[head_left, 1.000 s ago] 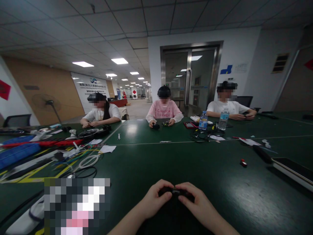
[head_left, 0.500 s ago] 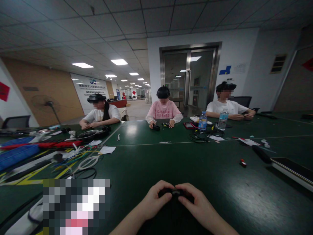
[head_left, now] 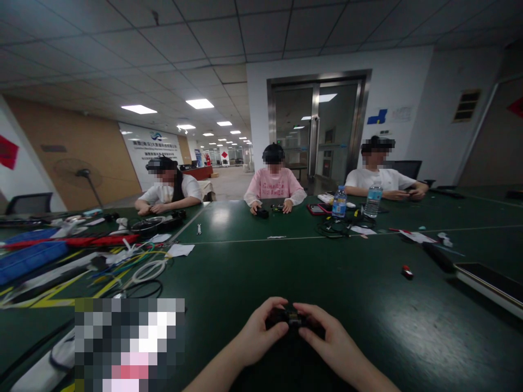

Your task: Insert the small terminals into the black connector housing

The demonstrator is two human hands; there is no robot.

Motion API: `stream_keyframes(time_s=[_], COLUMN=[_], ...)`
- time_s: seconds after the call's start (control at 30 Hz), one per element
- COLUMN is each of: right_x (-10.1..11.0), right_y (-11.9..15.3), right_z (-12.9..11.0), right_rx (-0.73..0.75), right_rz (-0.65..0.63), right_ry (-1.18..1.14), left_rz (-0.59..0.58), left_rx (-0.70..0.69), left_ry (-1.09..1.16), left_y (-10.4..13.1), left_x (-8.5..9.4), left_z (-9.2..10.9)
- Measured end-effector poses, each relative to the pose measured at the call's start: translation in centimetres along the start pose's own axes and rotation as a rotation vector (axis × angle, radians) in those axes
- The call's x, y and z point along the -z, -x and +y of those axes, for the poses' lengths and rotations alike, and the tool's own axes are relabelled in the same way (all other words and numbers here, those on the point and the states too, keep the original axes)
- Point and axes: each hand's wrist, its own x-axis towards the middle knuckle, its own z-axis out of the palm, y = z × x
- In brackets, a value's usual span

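Between my two hands is a small dark object point(head_left: 293, 318), held just above the green table near its front edge. It looks black with a lighter band in the middle; its exact kind is too dark to make out. My left hand point(head_left: 265, 325) grips its left end, thumb in front and fingers curled behind. On the other end, my right hand point(head_left: 321, 326) holds it in the same way, thumb nearest me. The fingers cover much of the object's ends.
The green table point(head_left: 229, 272) bears a small red and black item point(head_left: 406, 272) and a flat white-edged device point(head_left: 490, 286) at right. Coiled cables point(head_left: 149, 269) and a blue tray point(head_left: 32, 261) lie left. Bottles point(head_left: 339, 202) stand farther back. Several people sit across.
The fingers of my left hand have lifted slightly off the object's middle, and more of it shows between the hands. Both hands stay in nearly the same place.
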Motion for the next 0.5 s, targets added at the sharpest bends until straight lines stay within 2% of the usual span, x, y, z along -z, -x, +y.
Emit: stream_keyframes(time_s=[0.2, 0.5], right_x=[0.12, 0.32], right_y=[0.07, 0.11], right_z=[-0.62, -0.86], right_rx=[0.069, 0.061], right_rz=[-0.041, -0.055], right_ry=[-0.007, -0.003], left_rz=[0.016, 0.018], left_rx=[0.025, 0.087], left_ry=[0.005, -0.033], left_y=[-0.05, -0.01], left_x=[-0.13, -0.12], left_z=[0.26, 0.68])
